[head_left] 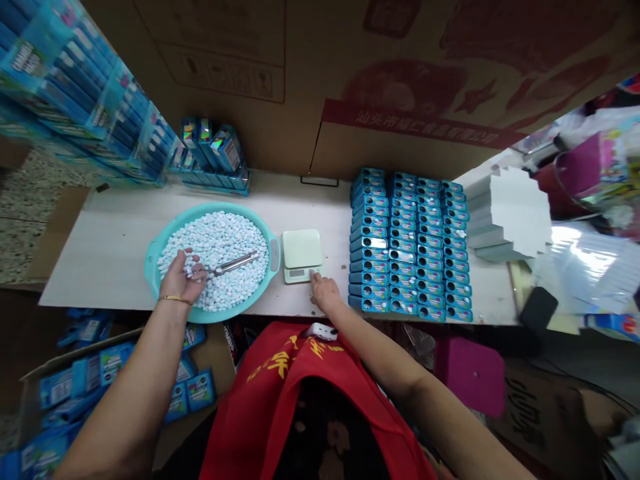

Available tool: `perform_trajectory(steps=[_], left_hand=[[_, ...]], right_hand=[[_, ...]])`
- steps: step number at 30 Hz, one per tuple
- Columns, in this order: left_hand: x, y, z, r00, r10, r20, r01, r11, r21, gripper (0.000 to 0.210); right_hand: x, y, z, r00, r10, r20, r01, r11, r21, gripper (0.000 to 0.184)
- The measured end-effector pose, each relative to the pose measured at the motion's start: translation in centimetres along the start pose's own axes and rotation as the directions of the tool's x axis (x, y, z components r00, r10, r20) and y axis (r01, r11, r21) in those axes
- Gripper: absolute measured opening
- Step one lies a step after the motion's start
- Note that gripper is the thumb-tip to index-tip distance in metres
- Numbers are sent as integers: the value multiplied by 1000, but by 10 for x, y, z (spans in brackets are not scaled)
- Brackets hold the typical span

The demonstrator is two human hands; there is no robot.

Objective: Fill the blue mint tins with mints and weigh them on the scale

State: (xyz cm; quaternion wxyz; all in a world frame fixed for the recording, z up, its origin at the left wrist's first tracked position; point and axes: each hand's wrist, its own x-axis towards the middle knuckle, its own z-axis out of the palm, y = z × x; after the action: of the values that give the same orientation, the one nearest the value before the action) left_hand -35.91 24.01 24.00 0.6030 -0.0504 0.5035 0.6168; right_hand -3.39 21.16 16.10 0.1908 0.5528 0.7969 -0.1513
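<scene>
My left hand (184,279) is over the left side of a turquoise basin (149,267) full of small white and pale blue candies (215,233). Its fingers curl around a few white candies. Near its fingertips a metal utensil (235,262) lies on the heap; its working end is too blurred to make out. My right hand (325,292) holds nothing and stretches its index finger to the front panel of a small pale kitchen scale (303,249). Nothing rests on the scale's plate.
Rows of blue candy boxes (410,257) with round holes stand right of the scale. White card pieces (510,213) are beyond them. Blue display packs (90,87) are stacked at the left. A large cardboard carton (300,87) walls off the back. Below sits an open box of blue packets (90,373).
</scene>
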Motion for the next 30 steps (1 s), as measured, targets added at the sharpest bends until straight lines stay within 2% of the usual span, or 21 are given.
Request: perform_trajectory(steps=[1,3,6,10,13,15,16,19,21,23,25,28,30], left_hand=[[-5,-1,-3,996,-72,58,77,993,-89,9],[-13,-4,-6,979,-143,147,166,973,-163,10],[-20,-15,-5,953,-241,186,279,936,-217,11],[-24,-31,6,950,-270,159,304,917,-258,13],[-25,-38,10,959,-267,97,284,913,-295,12],[-26,-42,10,953,-290,93,304,898,-317,12],[-27,-43,9,950,-297,98,312,893,-324,12],[-33,-49,3,954,-281,104,300,898,-323,14],[-40,-53,-4,956,-274,108,294,902,-316,17],[-45,-55,-11,950,-291,110,311,897,-314,19],[-49,-55,-18,946,-306,103,323,892,-315,21],[-51,-55,-26,948,-309,81,319,897,-306,23],[-50,-52,-25,948,-316,52,316,903,-292,23]], right_hand=[[1,0,-1,1000,-15,5,15,1000,-6,64],[2,1,-5,998,-62,20,63,998,-26,59],[7,0,-13,989,-144,44,146,988,-49,45],[6,2,-28,986,-161,50,164,984,-71,33],[-4,-3,-51,992,-126,13,127,989,-76,39],[-15,-19,-72,984,-163,-75,162,987,-21,43],[-20,-32,-82,965,-211,-156,219,975,39,42],[-33,-86,-108,822,-413,-391,506,846,171,36],[-34,-123,-115,773,-439,-458,555,818,152,35],[-29,-151,-113,771,-434,-465,538,836,112,34],[-25,-166,-107,778,-434,-454,532,840,107,33],[-23,-172,-102,780,-441,-444,559,810,178,37],[-22,-165,-106,758,-466,-457,609,757,236,39]])
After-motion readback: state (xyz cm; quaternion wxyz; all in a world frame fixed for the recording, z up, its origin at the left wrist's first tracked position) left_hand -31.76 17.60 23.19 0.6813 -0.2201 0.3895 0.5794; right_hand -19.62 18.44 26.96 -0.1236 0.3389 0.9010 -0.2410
